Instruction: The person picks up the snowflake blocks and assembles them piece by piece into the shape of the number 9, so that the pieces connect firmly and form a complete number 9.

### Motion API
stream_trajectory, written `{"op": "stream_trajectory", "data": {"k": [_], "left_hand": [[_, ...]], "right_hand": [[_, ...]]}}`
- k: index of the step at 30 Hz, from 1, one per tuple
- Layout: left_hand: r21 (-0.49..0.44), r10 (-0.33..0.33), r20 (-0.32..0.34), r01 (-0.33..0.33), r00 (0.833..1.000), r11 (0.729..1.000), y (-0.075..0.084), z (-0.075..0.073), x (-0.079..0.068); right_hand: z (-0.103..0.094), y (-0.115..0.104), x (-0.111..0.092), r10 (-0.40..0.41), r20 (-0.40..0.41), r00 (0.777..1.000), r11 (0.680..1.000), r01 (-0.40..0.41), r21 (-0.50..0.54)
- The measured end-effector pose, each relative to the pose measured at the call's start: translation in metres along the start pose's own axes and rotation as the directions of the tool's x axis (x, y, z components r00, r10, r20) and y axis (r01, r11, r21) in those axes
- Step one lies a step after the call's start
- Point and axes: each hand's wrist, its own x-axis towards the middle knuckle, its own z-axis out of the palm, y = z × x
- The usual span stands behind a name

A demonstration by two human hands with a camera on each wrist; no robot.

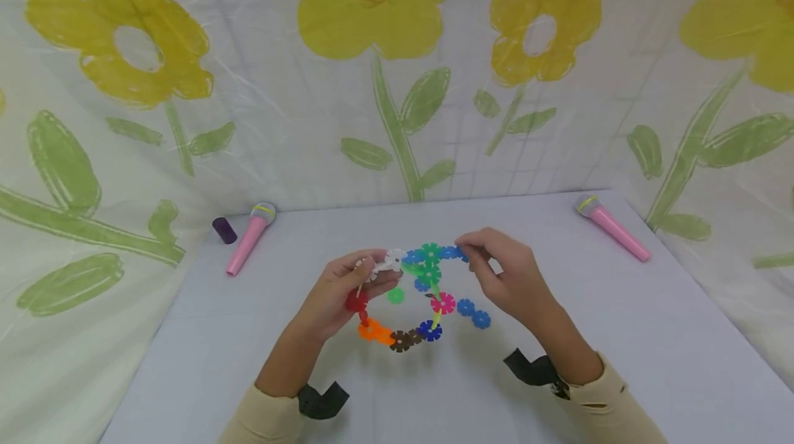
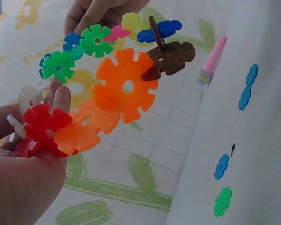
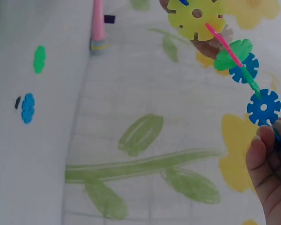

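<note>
A ring of interlocking plastic snowflake discs is held up above the table. Its colours run through white, red (image 2: 47,122), orange (image 2: 126,86), brown (image 1: 400,341), dark blue (image 1: 430,330), yellow, pink (image 1: 443,303) and green (image 1: 429,274). My left hand (image 1: 341,292) grips it at the white discs (image 1: 395,260), with the red ones against the palm. From the green part a short row of blue discs (image 3: 263,108) reaches to the right. My right hand (image 1: 511,275) pinches the end blue disc between thumb and fingers.
Loose on the white table (image 1: 248,334) lie a green disc pair (image 2: 223,201) and blue disc pairs (image 1: 473,314). Pink toy microphones stand out at the back left (image 1: 251,237) and back right (image 1: 614,229). Beside the left one is a dark purple cylinder (image 1: 225,230). A flower-printed curtain (image 1: 279,134) hangs behind.
</note>
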Motion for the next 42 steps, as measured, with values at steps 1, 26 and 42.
{"op": "stream_trajectory", "data": {"k": [1, 26, 42], "left_hand": [[0.003, 0.007, 0.003, -0.007, 1.000, 1.000, 0.000, 0.000, 0.000], [0.071, 0.009, -0.034, -0.007, 0.999, 0.997, -0.001, 0.001, 0.000], [0.689, 0.022, 0.038, -0.042, 0.999, 0.724, 0.002, 0.007, 0.002]], "right_hand": [[0.000, -0.001, 0.001, -0.001, 0.013, 1.000, 1.000, 0.001, -0.008], [0.013, 0.009, -0.005, -0.049, -0.084, 0.995, 0.997, 0.054, 0.061], [0.016, 0.000, -0.003, 0.062, 0.035, 0.997, 0.983, -0.067, 0.169]]}}
